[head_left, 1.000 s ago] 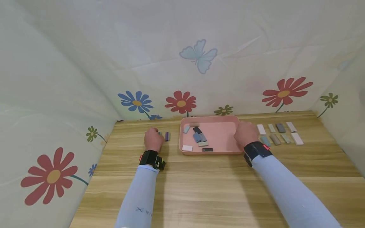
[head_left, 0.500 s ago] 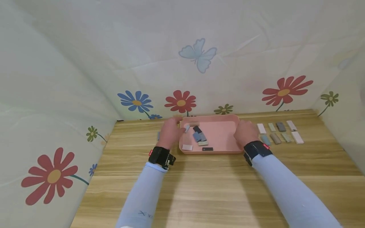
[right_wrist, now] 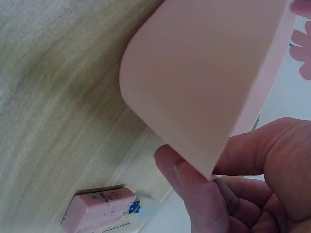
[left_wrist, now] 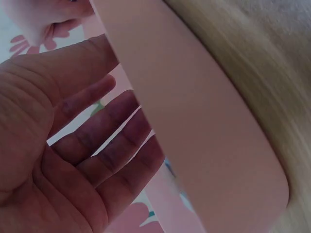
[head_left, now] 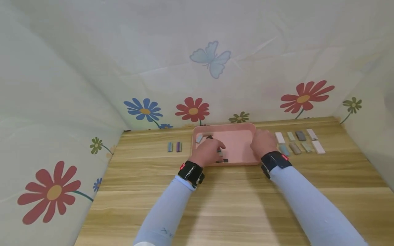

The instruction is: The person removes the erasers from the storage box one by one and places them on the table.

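My left hand (head_left: 207, 152) is over the left part of the pink tray (head_left: 238, 145), its fingers spread and slightly bent. In the left wrist view the palm faces the camera with nothing in it, and the fingertips go out of sight behind the tray wall (left_wrist: 194, 121). Several small erasers lie in the tray, partly covered by this hand; a light blue eraser (head_left: 199, 138) shows near the back left corner. My right hand (head_left: 264, 145) pinches the tray's right rim between thumb and fingers, as the right wrist view shows at the tray corner (right_wrist: 194, 82).
Left of the tray, a blue eraser (head_left: 170, 147) and a purple eraser (head_left: 179, 147) lie side by side. Several erasers form two rows at the right, among them a white one (head_left: 279, 137). A smudged pink eraser (right_wrist: 97, 208) lies near my right fingers. A flowered cloth hangs behind.
My left hand has moved right, from the erasers at the left to over the tray, and its fingers have spread. The right hand keeps its grip on the rim.
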A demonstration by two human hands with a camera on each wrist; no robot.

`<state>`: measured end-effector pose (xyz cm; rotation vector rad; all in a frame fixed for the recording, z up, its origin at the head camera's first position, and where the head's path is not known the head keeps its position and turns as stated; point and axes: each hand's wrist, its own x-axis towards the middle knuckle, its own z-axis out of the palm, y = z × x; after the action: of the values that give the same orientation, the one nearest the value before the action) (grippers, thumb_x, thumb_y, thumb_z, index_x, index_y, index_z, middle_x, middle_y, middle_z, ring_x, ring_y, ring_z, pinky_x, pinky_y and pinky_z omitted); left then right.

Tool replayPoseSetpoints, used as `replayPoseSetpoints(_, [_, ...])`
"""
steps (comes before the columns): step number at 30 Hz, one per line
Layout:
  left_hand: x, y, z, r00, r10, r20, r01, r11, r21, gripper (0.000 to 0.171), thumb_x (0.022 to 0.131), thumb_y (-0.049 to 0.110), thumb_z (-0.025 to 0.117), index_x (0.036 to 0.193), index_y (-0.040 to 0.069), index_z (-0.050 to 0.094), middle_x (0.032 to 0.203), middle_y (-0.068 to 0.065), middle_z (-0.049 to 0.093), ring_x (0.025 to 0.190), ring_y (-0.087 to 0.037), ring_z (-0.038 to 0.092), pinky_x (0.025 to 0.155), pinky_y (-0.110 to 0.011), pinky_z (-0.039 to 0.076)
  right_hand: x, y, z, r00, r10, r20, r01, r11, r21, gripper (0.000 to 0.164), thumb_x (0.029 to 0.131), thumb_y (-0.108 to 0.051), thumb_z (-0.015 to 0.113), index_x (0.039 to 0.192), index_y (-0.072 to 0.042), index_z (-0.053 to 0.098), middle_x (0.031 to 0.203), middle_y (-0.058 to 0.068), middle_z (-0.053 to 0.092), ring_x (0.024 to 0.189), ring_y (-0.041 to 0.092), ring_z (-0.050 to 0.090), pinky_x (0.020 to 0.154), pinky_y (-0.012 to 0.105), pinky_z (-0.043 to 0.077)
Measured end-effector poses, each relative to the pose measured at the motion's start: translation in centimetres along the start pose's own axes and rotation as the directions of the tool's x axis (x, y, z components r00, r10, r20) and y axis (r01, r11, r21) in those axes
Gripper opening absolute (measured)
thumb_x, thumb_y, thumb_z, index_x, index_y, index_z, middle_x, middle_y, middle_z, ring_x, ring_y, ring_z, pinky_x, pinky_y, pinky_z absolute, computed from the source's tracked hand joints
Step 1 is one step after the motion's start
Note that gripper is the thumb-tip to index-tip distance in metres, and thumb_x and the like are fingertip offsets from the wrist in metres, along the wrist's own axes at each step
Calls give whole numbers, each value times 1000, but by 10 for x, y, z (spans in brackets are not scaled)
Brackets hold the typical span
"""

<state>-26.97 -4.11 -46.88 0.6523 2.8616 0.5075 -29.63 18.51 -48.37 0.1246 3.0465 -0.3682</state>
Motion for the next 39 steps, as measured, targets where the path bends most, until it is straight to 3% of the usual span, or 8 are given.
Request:
replayPoseSetpoints(8, [5,5,10,998,47,31,-49,995,81,33,76,19,76,108,17,69,91,7,67,79,-5,57,74,-22,50,0,2,4,999,-19,-37,18,1000,-12,23,84,-16,58,92,5,64,75,16,64,62,26,58,45,35,42])
replayPoseSetpoints(20, [4,14,6,993,104,56,-111,984,141,18,78,16,74,96,20,74,86,9,68,73,-3,57,69,-20,49,-1,0,4,999,-7,-41,7,1000,-5,22,85,-15,58,91,5,65,73,16,63,61,26,57,44,34,42])
replayPoseSetpoints(29, [6,14,7,994,109,30,-113,975,189,15,77,16,73,92,20,75,84,10,68,73,-4,56,68,-21,49,-2,2,3,995,-45,-86,44,999,-24,22,83,-14,56,87,6,64,78,21,66,68,31,63,45,39,45])
replayPoseSetpoints(39, [8,16,10,996,82,45,-90,971,220,16,80,18,73,95,23,75,94,10,69,79,-4,59,74,-22,50,0,2,4,997,-29,-71,29,1000,-5,22,83,-15,58,89,5,64,83,22,66,72,33,64,45,40,46])
